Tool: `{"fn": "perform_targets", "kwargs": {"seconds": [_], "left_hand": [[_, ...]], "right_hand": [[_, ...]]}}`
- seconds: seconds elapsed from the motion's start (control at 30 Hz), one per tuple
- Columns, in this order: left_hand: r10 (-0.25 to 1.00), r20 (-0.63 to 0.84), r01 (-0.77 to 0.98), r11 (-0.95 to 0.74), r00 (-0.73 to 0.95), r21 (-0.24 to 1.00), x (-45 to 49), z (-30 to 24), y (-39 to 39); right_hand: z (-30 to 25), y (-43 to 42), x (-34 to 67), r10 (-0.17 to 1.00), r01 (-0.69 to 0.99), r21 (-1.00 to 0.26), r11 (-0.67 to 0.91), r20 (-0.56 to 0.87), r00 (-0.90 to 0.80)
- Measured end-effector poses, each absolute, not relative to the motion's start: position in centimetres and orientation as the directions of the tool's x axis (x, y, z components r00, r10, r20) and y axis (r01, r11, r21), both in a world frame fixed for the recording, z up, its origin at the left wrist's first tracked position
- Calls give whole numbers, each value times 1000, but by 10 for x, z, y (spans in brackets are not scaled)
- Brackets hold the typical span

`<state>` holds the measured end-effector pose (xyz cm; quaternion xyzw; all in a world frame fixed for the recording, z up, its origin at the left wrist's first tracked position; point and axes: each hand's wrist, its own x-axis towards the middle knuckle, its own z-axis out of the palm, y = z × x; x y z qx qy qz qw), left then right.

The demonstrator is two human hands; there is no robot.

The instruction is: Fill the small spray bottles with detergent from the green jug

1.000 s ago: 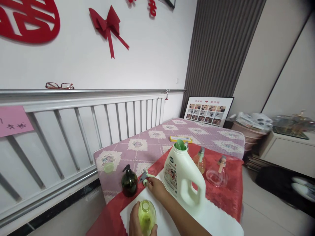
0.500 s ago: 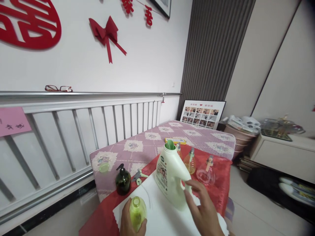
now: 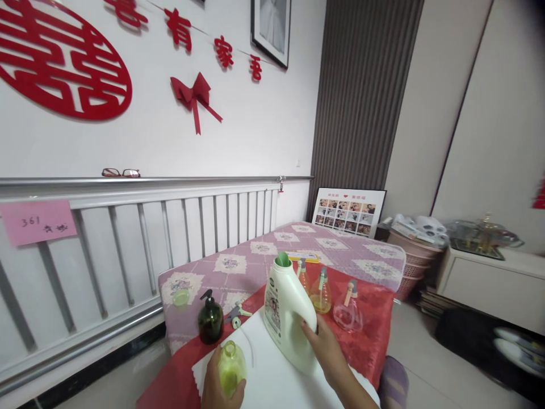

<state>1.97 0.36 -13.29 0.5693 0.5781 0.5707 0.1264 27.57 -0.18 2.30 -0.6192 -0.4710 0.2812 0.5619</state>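
Observation:
My left hand (image 3: pixel 210 382) is wrapped around a small yellow-green bottle (image 3: pixel 231 363), its mouth uncapped and some liquid low inside. My right hand (image 3: pixel 327 347) has its fingers around the handle of a large pale green detergent jug (image 3: pixel 286 324), which stands upright on a white sheet (image 3: pixel 266 378). A green piece (image 3: pixel 283 260) sits in the jug's mouth. Left of the jug lies a grey-and-green trigger spray head (image 3: pixel 237 312), with a thin tube trailing over the sheet. Next to it stands a dark green pump bottle (image 3: pixel 210 319).
Behind the jug on the red cloth (image 3: pixel 377 324) stand an orange-tinted spray bottle (image 3: pixel 302 277), a yellow one (image 3: pixel 322 296) and a pink one (image 3: pixel 348 315). A yellow-edged box (image 3: pixel 304 257) and a pale green oval (image 3: pixel 181 297) lie on the patterned tablecloth (image 3: pixel 261 248). A radiator (image 3: pixel 196 227) lines the wall.
My right hand, open beside the jug before, has closed on its handle. The view has tilted up; the left hand still holds the yellow-green bottle.

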Motion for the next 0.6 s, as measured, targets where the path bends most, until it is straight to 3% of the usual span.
{"fn": "perform_targets", "kwargs": {"seconds": [0.23,0.47,0.6], "left_hand": [[867,432,549,-241,-250,800,17,-134,5],[911,365,597,-188,-189,780,16,-119,-2],[931,319,573,-167,-176,802,18,-103,-11]], "right_hand": [[69,-21,291,919,313,-941,128,231,319],[121,-48,329,926,554,-830,66,258,276],[140,-63,338,965,626,-778,48,199,173]]}}
